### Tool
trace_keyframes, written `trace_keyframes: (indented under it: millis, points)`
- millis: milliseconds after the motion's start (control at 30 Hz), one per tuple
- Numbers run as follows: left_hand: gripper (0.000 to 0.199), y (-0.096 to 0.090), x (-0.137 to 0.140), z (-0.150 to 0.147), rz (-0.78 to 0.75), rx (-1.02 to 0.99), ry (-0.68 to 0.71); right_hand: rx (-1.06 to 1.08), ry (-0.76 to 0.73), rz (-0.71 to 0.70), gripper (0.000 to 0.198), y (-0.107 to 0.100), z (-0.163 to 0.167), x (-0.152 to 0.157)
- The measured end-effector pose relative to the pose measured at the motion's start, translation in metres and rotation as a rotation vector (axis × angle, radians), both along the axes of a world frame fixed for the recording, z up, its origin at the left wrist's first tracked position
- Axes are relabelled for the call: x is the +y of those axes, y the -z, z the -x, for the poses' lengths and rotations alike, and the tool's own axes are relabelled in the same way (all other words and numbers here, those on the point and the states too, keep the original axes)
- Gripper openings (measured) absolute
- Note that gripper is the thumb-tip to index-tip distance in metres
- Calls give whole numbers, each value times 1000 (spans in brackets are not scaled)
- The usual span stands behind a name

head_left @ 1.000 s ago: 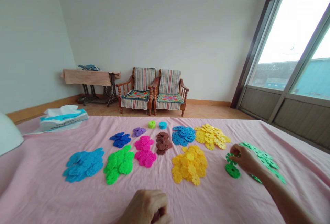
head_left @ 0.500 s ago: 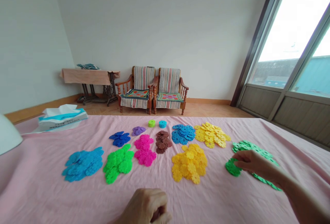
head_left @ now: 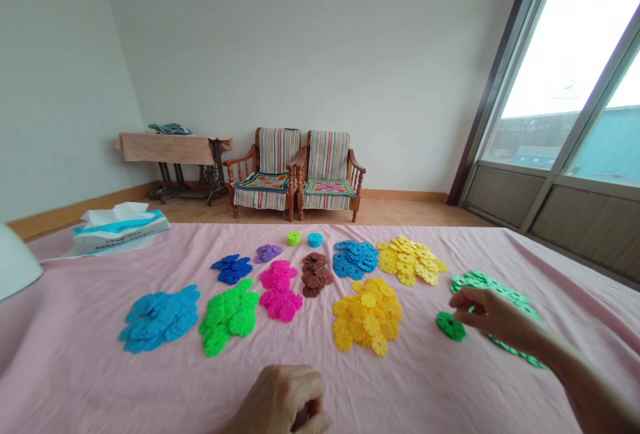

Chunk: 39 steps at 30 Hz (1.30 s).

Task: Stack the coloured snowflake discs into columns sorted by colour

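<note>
The left hand (head_left: pixel 285 399) is being kept low at the near edge of the pink cloth (head_left: pixel 100 367), its fingers curled into a narrow fist; whether anything is held inside cannot be told. Further right, a flat, toothed green plastic disc (head_left: pixel 451 325) is lying on the wrinkled cloth just below the fingers (head_left: pixel 463 301) of the right hand (head_left: pixel 487 317), which are being held narrow beside the green pile (head_left: pixel 493 287).

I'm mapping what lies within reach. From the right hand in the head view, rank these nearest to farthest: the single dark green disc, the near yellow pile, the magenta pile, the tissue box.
1. Dark green disc, just left of the right hand.
2. Near yellow pile, centre of the cloth.
3. Magenta pile, left of centre.
4. Tissue box, far left corner.
</note>
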<state>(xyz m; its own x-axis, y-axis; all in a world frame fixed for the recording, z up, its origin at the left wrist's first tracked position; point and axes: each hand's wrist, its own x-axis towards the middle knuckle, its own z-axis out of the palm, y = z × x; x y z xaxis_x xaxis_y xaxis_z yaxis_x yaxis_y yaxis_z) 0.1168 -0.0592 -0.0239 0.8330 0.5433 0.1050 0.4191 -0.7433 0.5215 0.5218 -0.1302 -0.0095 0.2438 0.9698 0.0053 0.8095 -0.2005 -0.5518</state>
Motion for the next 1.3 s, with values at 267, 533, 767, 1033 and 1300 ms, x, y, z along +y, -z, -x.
trace_keyframes:
  millis: [267, 533, 767, 1033, 1300]
  points:
    - [21, -1, -3, -2, -25, -5, -36, -215, -77, 105, 33, -2, 26, -2]
    - [18, -2, -3, -1, -3, -8, -40, -204, -61, 93, 40, 3, 22, -1]
    - [16, -3, -1, -2, 2, -11, -27, -265, -61, 75, 26, 1, 16, -4]
    - [18, -1, -3, -1, 7, -13, -37, -318, -83, 38, 21, -2, 19, -5]
    - [14, -7, -1, -1, 121, -67, -67, -215, -151, -126, 19, -25, 80, 1]
